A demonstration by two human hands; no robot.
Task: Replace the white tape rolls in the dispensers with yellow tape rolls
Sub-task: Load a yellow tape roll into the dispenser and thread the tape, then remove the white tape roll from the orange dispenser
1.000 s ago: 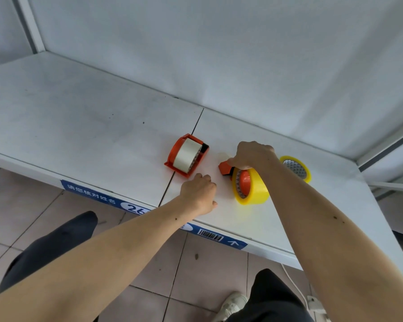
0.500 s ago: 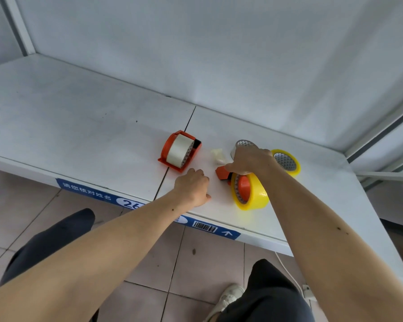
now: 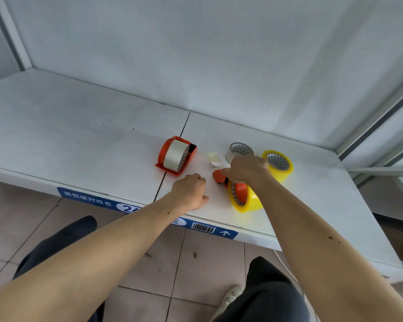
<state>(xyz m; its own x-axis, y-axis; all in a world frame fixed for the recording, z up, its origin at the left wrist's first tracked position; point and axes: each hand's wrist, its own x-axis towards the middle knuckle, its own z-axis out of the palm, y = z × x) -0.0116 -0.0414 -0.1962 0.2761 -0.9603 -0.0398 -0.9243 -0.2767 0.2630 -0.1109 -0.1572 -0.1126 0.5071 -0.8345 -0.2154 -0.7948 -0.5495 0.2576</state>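
Observation:
An orange dispenser holding a white tape roll stands on the white shelf. To its right a second orange dispenser carries a yellow tape roll; my right hand grips the top of that dispenser. My left hand rests as a loose fist on the shelf between the two dispensers, holding nothing. Behind my right hand lie a loose white tape roll and a loose yellow tape roll, both flat.
A crumpled scrap of tape lies beside the loose white roll. The shelf's front edge carries a blue label strip. A seam runs across the shelf under the left dispenser. Tiled floor and my legs are below.
My right hand has shifted toward me on the yellow-roll dispenser, uncovering the loose white roll and the tape scrap behind it. My left hand has barely moved.

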